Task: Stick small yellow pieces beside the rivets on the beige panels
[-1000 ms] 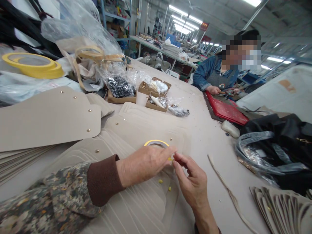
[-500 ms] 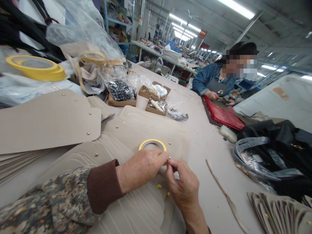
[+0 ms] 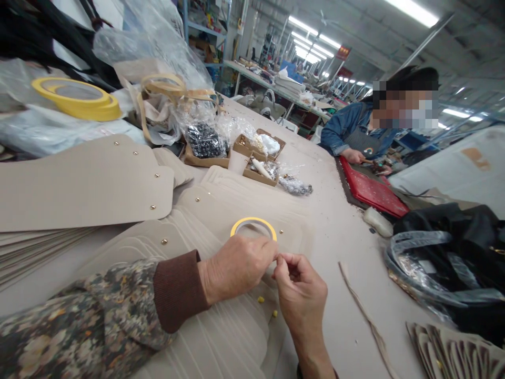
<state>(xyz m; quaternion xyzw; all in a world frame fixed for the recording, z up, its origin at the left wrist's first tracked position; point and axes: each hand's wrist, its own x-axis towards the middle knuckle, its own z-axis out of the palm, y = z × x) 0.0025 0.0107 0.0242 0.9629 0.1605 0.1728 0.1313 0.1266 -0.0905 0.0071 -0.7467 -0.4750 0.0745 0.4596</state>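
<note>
My left hand (image 3: 236, 266) and my right hand (image 3: 300, 292) meet fingertip to fingertip above a fanned stack of beige panels (image 3: 221, 221) with small metal studs. Both hands are closed in a pinch on something too small to make out. A small yellow tape roll (image 3: 253, 225) lies on the panels just beyond my fingers. Two tiny yellow bits (image 3: 261, 299) rest on the panel under my hands.
A second stack of beige panels (image 3: 79, 184) lies at the left, with larger yellow tape rolls (image 3: 77, 99) and plastic bags behind. Cardboard trays of hardware (image 3: 256, 152) sit further back. A thin strip (image 3: 366, 316) and black bags (image 3: 445, 247) lie to the right. A person works at a red mat (image 3: 371, 189).
My hands have stayed pinched together, shifting slightly. The yellow bit seen between my fingertips a second ago is no longer visible. The camera has turned a little.
</note>
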